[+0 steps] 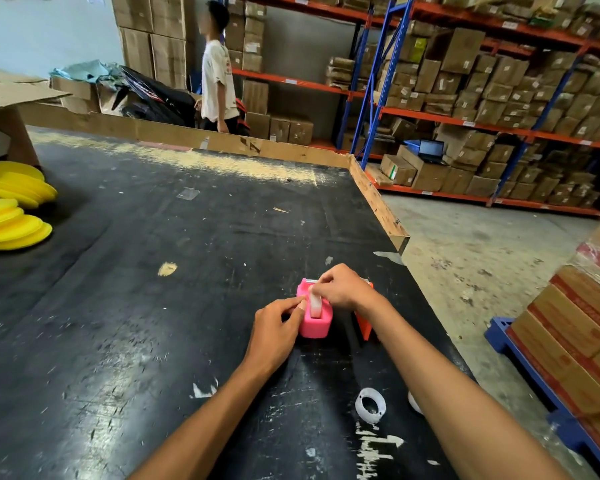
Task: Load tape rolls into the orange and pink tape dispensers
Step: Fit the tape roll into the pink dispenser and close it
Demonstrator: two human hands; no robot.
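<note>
Pink dispenser (314,318) between both hands, left hand (274,329) pinching its side, right hand (343,285) gripping tape roll (315,304) inside

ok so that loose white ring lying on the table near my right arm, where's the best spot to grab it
Probably by its rim. The white ring lies nearly flat on the black table with its open centre facing up, so come from above with the left hand, one finger in the hole and the thumb outside the near-left edge. The right forearm crowds its right side, so that side suits a grip poorly.
</note>
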